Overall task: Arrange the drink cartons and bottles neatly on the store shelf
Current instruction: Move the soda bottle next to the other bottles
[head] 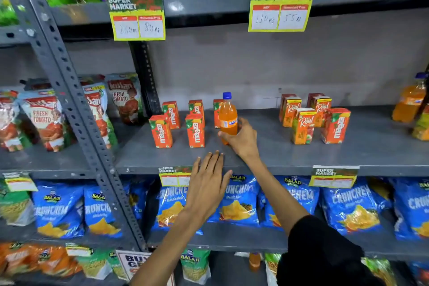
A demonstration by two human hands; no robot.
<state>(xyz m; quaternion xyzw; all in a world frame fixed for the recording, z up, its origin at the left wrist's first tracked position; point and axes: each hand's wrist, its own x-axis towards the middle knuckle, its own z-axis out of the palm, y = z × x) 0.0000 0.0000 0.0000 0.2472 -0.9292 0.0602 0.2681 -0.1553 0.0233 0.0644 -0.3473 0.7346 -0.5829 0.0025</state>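
Bottle: orange soda bottle [228, 116] stands upright on the grey shelf [267, 158], long axis vertical, blue cap up (label facing near).
Right hand [241, 138]: fingers wrapped around the bottle's lower half.
Left hand [207, 183]: flat, fingers spread, holding nothing, fingertips at the shelf's near edge.
Cartons: Maaza cartons [176, 123] upright left of the bottle; mixed cartons [313, 118] further right.

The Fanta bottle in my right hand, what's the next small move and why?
Probably set the Fanta bottle down upright on the shelf, in the gap right of the Maaza cartons. Your right hand grips its base in front of a back-row carton; your left hand is free.
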